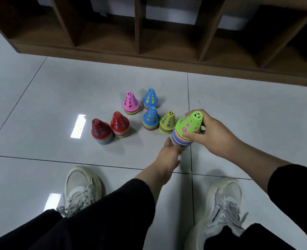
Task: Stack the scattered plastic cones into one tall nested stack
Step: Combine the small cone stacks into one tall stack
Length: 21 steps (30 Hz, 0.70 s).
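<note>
Cones in hand: a green-topped stack [187,131] is held off the floor [41,105], six short stacks standing nearby.

Right hand [215,131] has its fingers [188,135] curled round the green top cone; left hand [169,154] supports the base from below, though whether its fingers are curled there cannot be told. The held stack sits tilted, just beside the yellow-topped stack [167,122]. Judged risks: lower cones could slip out if the underside support loosens; a swing could topple the yellow stack or the neighbouring blue-topped stack [150,119]; an off-axis placement could jam instead of nesting.
</note>
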### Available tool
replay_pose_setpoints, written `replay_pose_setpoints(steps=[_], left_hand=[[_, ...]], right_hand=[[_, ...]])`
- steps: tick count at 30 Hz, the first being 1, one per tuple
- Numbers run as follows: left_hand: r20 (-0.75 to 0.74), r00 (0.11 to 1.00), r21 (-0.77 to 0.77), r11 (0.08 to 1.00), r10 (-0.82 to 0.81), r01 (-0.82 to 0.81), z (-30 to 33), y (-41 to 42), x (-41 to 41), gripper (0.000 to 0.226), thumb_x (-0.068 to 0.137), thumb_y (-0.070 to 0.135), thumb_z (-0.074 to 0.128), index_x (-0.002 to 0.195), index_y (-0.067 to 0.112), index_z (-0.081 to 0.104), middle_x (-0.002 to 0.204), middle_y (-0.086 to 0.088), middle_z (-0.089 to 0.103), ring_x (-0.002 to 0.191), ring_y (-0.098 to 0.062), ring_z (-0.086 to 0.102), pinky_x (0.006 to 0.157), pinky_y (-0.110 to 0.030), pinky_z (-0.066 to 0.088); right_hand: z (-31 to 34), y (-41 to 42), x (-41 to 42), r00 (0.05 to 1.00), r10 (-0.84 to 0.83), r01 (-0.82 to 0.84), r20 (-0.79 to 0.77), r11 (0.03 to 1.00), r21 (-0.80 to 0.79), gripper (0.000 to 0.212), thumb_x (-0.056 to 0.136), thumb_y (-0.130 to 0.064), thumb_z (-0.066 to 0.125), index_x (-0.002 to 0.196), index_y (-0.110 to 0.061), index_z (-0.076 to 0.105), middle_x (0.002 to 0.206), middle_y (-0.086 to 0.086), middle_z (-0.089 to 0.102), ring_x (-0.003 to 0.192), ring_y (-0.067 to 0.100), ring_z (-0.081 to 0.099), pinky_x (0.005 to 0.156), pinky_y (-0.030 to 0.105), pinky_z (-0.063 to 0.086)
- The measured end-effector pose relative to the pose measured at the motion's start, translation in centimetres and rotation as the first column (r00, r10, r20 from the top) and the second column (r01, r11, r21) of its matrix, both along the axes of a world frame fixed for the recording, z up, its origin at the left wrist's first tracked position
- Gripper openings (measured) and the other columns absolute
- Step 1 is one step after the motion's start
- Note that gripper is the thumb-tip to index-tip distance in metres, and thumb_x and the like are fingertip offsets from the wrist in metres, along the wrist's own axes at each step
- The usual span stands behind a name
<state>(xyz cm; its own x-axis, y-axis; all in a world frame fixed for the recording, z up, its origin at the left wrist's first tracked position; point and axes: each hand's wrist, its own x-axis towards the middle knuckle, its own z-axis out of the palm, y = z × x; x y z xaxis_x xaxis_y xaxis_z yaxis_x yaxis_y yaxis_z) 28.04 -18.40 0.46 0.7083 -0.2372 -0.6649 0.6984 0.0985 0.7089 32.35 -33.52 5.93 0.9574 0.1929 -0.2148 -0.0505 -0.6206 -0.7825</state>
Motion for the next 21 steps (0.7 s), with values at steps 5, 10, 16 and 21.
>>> replay_pose_setpoints(steps=[5,10,16,21], left_hand=[[0.002,1.000,-0.057,0.998,0.023,-0.023,-0.5,-3.8,4.2,0.043,0.093,0.009,0.046,0.128,0.033,0.052,0.075,0.014,0.059,0.085,-0.009,0.052,0.095,-0.039,0.045],[0.026,1.000,-0.022,1.000,-0.009,0.010,-1.7,-5.0,6.2,0.039,0.091,0.019,0.050,0.121,0.043,0.055,0.093,0.003,0.059,0.089,-0.014,0.050,0.088,-0.036,0.045],[0.048,0.999,0.222,0.975,0.006,-0.017,-2.1,-1.5,4.7,0.041,0.081,0.029,0.050,0.120,0.034,0.061,0.106,-0.003,0.069,0.099,-0.019,0.062,0.101,-0.041,0.050],[0.120,0.989,0.602,0.786,0.089,-0.144,-2.6,4.2,4.4,0.035,0.097,0.025,0.050,0.128,0.014,0.059,0.119,-0.005,0.068,0.110,-0.026,0.061,0.091,-0.028,0.045]], right_hand=[[-0.1,-4.3,3.9,1.000,-0.025,0.025,-0.016,0.999,0.022,0.049,0.080,-0.026,0.081,0.118,-0.037,0.051,0.108,-0.016,0.066,0.105,0.005,0.063,0.093,0.043,0.054],[-0.5,-5.7,6.1,0.999,-0.031,0.032,-0.037,0.999,0.035,0.052,0.080,-0.027,0.081,0.120,-0.037,0.051,0.112,-0.013,0.066,0.109,0.009,0.063,0.094,0.046,0.054],[-1.8,-3.5,1.1,0.881,-0.431,0.398,0.194,0.898,0.186,0.063,0.077,-0.043,0.079,0.127,-0.035,0.042,0.122,-0.007,0.056,0.112,0.007,0.056,0.094,0.028,0.046],[-5.3,1.1,-6.1,0.928,-0.371,0.370,0.014,0.928,0.049,0.022,0.083,-0.048,0.066,0.092,-0.034,0.052,0.083,-0.002,0.060,0.070,0.012,0.055,0.070,0.039,0.050]])
